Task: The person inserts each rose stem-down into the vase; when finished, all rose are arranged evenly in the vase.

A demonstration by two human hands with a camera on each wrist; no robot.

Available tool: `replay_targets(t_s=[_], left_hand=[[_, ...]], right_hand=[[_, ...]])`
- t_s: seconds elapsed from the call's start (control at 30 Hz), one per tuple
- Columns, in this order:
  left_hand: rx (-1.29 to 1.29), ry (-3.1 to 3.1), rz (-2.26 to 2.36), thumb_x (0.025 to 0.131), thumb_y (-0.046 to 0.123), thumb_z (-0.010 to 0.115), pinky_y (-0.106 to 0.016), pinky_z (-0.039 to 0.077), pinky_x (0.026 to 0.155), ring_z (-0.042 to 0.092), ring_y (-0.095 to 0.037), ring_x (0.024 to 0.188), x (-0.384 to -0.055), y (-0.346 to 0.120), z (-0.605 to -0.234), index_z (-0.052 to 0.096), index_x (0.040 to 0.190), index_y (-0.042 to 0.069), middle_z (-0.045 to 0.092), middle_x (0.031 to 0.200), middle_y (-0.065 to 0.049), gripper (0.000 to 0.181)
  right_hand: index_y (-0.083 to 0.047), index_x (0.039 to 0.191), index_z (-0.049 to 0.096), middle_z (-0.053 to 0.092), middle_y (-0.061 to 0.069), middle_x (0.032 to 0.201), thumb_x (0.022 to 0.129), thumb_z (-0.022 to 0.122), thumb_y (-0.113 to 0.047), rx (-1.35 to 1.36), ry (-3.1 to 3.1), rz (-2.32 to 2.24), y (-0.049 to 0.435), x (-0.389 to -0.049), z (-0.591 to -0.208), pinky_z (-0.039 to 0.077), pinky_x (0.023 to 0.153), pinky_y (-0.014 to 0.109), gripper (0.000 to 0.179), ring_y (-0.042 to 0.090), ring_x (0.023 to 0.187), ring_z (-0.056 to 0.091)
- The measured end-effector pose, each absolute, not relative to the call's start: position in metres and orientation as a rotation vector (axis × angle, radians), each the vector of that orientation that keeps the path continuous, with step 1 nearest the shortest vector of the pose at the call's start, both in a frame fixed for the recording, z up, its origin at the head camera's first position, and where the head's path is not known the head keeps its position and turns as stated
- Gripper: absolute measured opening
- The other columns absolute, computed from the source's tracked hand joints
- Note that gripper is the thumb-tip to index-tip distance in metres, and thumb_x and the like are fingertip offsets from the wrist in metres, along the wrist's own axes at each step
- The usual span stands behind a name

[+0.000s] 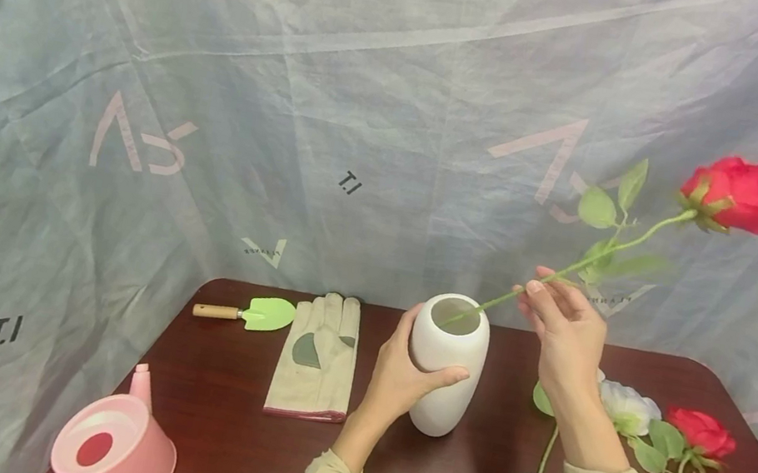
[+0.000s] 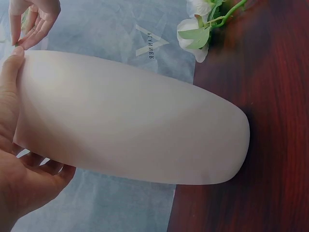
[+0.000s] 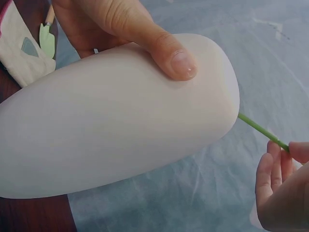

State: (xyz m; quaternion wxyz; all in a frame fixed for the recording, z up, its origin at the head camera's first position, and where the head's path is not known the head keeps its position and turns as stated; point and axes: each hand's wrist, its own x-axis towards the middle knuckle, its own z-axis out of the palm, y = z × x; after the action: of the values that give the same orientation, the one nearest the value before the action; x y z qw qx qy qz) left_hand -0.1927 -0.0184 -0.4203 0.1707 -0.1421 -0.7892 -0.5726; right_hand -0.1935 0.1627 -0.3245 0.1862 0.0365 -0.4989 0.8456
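Note:
A white vase (image 1: 446, 384) stands on the table, gripped near its top by my left hand (image 1: 407, 368), thumb across the front. My right hand (image 1: 570, 329) pinches the green stem of a red rose (image 1: 739, 197) between thumb and fingers. The stem slants down to the left, and its lower end is inside the vase mouth. The bloom hangs up and to the right, leaves midway along the stem. In the right wrist view the stem (image 3: 263, 129) runs from the vase rim to my right fingertips.
A white flower (image 1: 626, 409) and another red rose (image 1: 700, 434) lie on the table at the right, partly behind my right forearm. Left of the vase are a work glove (image 1: 317, 369) and a green trowel (image 1: 269, 315). A pink watering can (image 1: 117, 444) stands front left.

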Motion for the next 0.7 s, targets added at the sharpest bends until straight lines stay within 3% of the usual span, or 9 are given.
replay_targets(t_s=[0.17, 0.7], left_hand=[[-0.405, -2.234, -1.632, 0.059, 0.048, 0.084, -0.034, 0.046, 0.08, 0.056, -0.009, 0.098, -0.192, -0.018, -0.421, 0.038, 0.136, 0.034, 0.056, 0.114, 0.013, 0.091], [-0.407, -2.246, -1.626, 0.059, 0.048, 0.084, -0.034, 0.046, 0.081, 0.055, -0.008, 0.099, -0.194, -0.019, -0.421, 0.037, 0.137, 0.036, 0.056, 0.115, 0.013, 0.092]], right_hand=[[0.001, 0.097, 0.049, 0.065, 0.007, 0.079, 0.082, 0.068, 0.001, 0.069, -1.359, 2.4, 0.159, -0.196, -0.323, 0.051, 0.076, 0.027, 0.025, 0.019, 0.077, 0.067], [-0.007, 0.083, 0.06, 0.061, -0.002, 0.074, 0.08, 0.072, -0.004, -0.055, -1.591, 2.155, 0.145, -0.199, -0.328, 0.049, 0.074, 0.021, 0.013, 0.01, 0.076, 0.058]])
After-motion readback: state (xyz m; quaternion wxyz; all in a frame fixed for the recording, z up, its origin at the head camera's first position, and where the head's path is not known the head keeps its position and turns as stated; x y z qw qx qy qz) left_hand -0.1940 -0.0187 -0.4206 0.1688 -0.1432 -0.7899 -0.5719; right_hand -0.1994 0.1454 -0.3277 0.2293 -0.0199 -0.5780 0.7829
